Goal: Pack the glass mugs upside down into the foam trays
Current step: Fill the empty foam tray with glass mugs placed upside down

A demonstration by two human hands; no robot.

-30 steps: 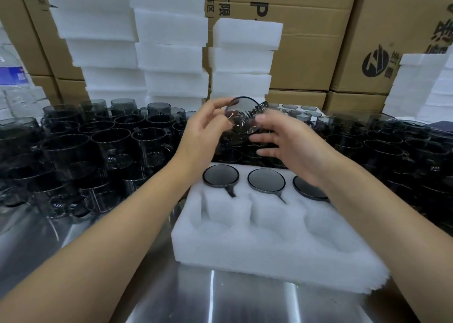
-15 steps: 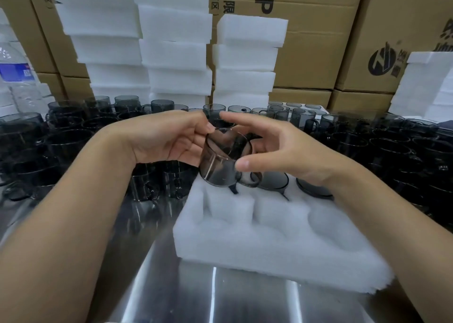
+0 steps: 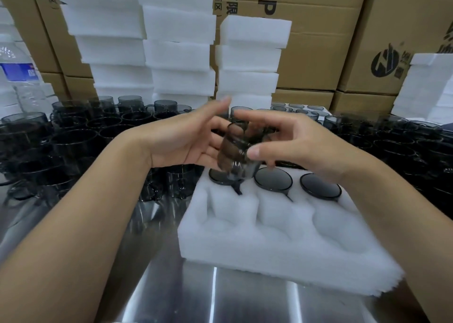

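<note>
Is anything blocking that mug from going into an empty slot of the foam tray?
Nothing visible does. The glass mug is held above the foam tray, whose three near pockets lie open; three upturned mugs fill the far row.

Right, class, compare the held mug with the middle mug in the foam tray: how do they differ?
The held mug is up over the tray, pinched by the right hand; the middle mug sits in a pocket, untouched.
The held mug is tilted, its side wall showing; the middle mug is upside down, only its base showing.
The held mug is blurred; the middle mug is sharp.
Both are smoky grey glass.
</note>
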